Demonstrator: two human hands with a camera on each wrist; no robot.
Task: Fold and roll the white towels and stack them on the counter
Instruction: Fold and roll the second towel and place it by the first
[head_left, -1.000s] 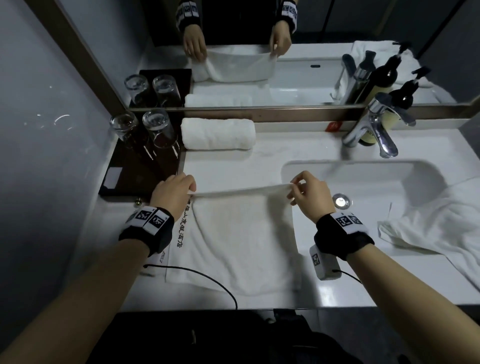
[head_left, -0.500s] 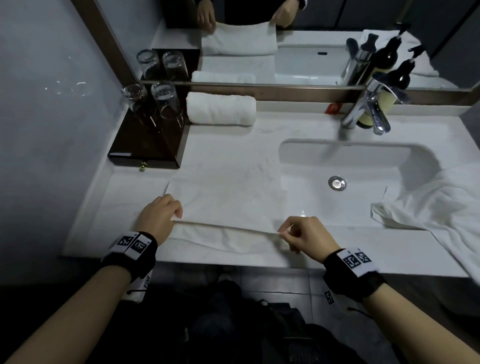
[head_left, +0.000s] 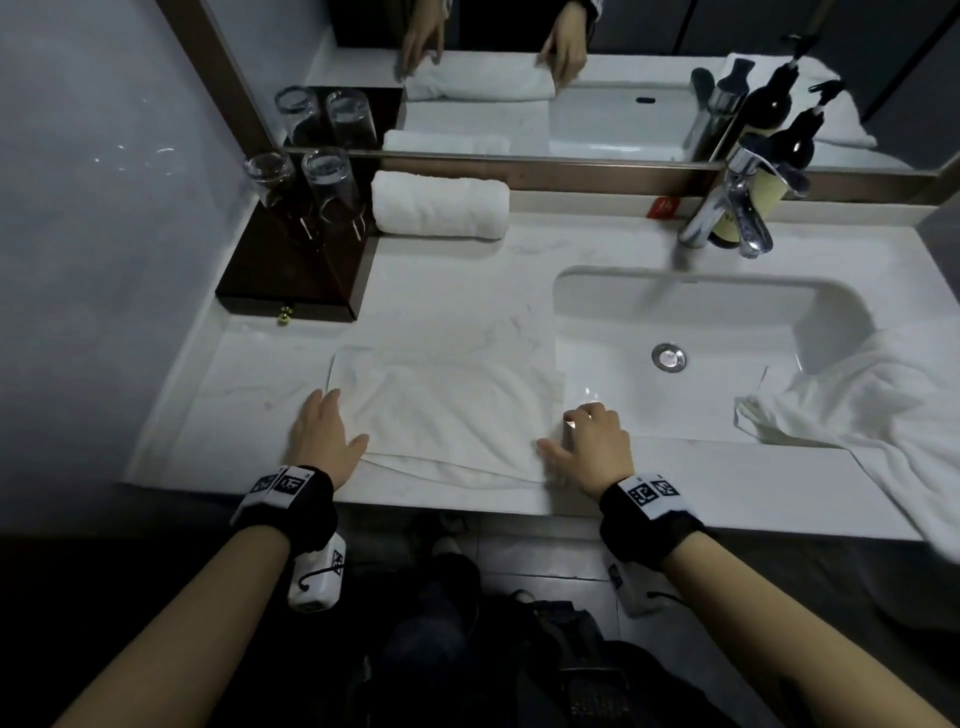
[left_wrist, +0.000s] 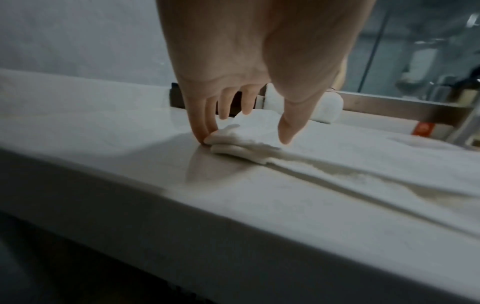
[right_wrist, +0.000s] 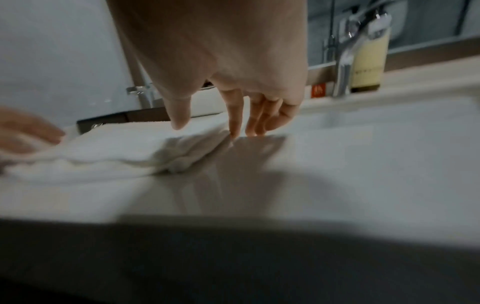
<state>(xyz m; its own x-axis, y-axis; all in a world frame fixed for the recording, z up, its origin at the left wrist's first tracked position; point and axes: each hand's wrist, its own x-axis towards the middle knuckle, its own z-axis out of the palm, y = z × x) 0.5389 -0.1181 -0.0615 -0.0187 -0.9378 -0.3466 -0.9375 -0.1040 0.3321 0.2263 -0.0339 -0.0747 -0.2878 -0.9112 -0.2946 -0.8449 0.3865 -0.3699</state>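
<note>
Head view: both hands' straight fingers (head_left: 332, 400) flank the folded towel (head_left: 447, 415) beside the sink (head_left: 727, 291).

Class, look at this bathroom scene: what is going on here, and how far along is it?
A person is folding a white towel on the counter beside the sink. The left hand and the right hand rest at its two near corners, fingers straight, on the folded layers. One rolled towel already lies by the mirror, next to a dark tray with two glasses. A loose towel waits to the right of the sink.
</note>
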